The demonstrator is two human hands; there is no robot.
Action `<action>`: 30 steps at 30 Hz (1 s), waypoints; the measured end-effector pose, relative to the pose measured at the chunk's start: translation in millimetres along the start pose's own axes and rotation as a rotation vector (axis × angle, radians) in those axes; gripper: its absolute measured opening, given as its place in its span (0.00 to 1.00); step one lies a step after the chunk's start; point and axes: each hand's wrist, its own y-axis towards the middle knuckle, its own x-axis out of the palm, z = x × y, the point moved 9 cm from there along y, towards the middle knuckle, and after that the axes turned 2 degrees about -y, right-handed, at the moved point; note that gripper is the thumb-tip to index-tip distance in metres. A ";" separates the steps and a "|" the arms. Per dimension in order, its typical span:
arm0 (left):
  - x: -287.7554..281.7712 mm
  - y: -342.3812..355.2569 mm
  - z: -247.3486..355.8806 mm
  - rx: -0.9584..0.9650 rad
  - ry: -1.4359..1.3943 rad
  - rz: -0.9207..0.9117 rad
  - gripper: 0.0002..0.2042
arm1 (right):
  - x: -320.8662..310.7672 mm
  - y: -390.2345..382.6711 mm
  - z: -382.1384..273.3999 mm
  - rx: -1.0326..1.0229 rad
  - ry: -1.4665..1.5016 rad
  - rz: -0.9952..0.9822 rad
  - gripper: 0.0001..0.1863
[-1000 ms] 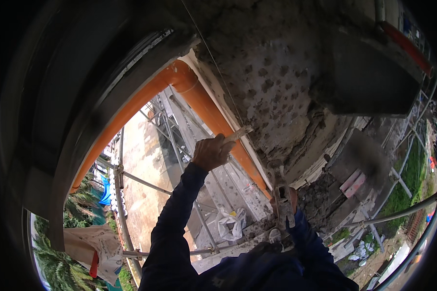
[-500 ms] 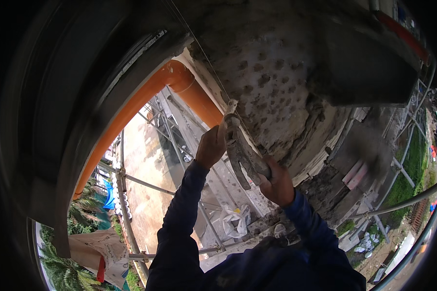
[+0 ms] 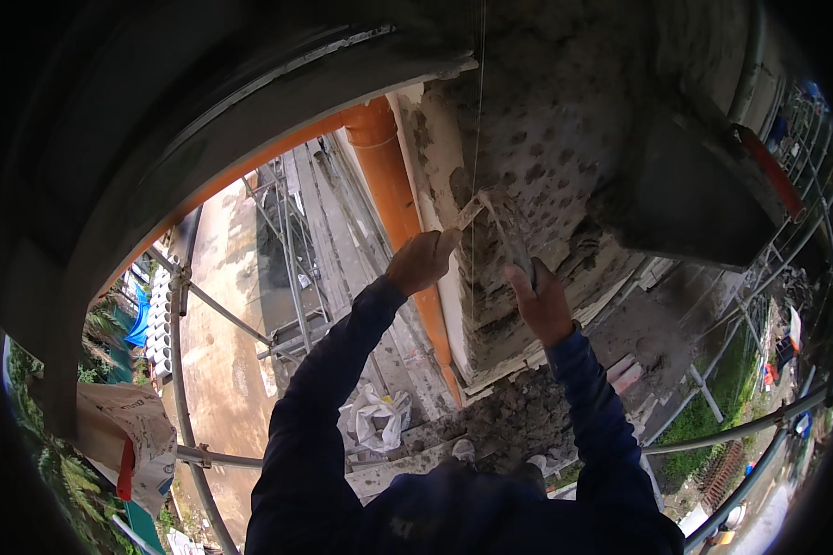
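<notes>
Metal tool [image 3: 512,238], blurred, gripped in right hand [image 3: 540,303]; pale strip [image 3: 468,215] partly hidden in clenched left hand [image 3: 422,262].

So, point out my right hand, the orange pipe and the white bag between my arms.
Right hand [image 3: 544,306]: head view, middle of the hand.
Orange pipe [image 3: 394,190]: head view, its straight length.
White bag [image 3: 370,405]: head view, its upper part.

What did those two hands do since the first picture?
The right hand went up, lifting its grey hand tool from low by the wall corner to the tip of the pale flat strip. Nothing was let go: the left hand still holds the strip. The camera view turned, too. The orange pipe and white bag stayed put.
</notes>
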 end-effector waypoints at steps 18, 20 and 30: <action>-13.0 2.4 5.5 -0.060 -0.031 0.016 0.31 | -26.0 -21.8 -79.5 -0.091 0.383 0.179 0.26; -14.4 2.1 5.4 -0.052 -0.032 0.008 0.31 | -31.9 -21.1 -104.4 -0.244 0.499 0.274 0.26; 27.5 -51.1 -42.9 -0.093 0.083 -0.220 0.25 | 14.6 -56.6 29.7 0.050 0.180 0.079 0.24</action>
